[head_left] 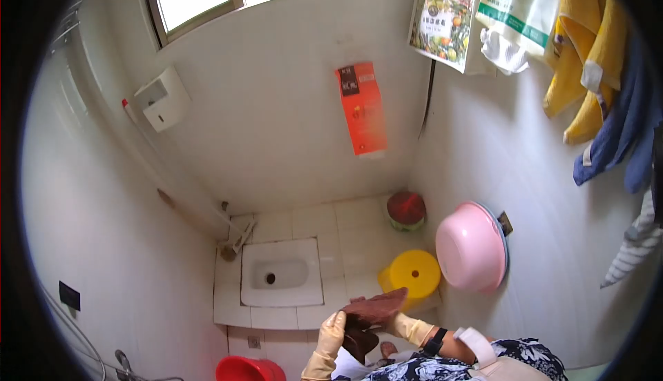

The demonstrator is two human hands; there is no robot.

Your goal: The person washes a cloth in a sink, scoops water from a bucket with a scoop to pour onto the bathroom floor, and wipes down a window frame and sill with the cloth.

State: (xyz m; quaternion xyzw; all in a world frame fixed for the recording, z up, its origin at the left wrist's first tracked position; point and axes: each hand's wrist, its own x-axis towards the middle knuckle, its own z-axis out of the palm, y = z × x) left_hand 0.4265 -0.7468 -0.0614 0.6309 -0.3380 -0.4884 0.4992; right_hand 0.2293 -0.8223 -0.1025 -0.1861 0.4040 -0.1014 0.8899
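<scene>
Both my hands wear cream rubber gloves and are raised in front of me. My left hand (333, 331) is closed on the left edge of a dark reddish-brown cloth (376, 309). My right hand (409, 326) is at the cloth's right side, its fingers mostly hidden behind it; it seems to grip the cloth from below. A darker brown fold or piece (360, 343) hangs under the cloth; I cannot tell whether it is the same piece. Just beyond the cloth stands a yellow stool (425, 270) with a hole in its top.
A white squat toilet (290, 291) is set in a raised tiled step. A red basin (248, 369) stands at bottom left. A pink basin (466, 246) hangs on the right wall, below yellow towels (580, 36) and bags (449, 22). A red-topped bin (406, 208) sits in the corner.
</scene>
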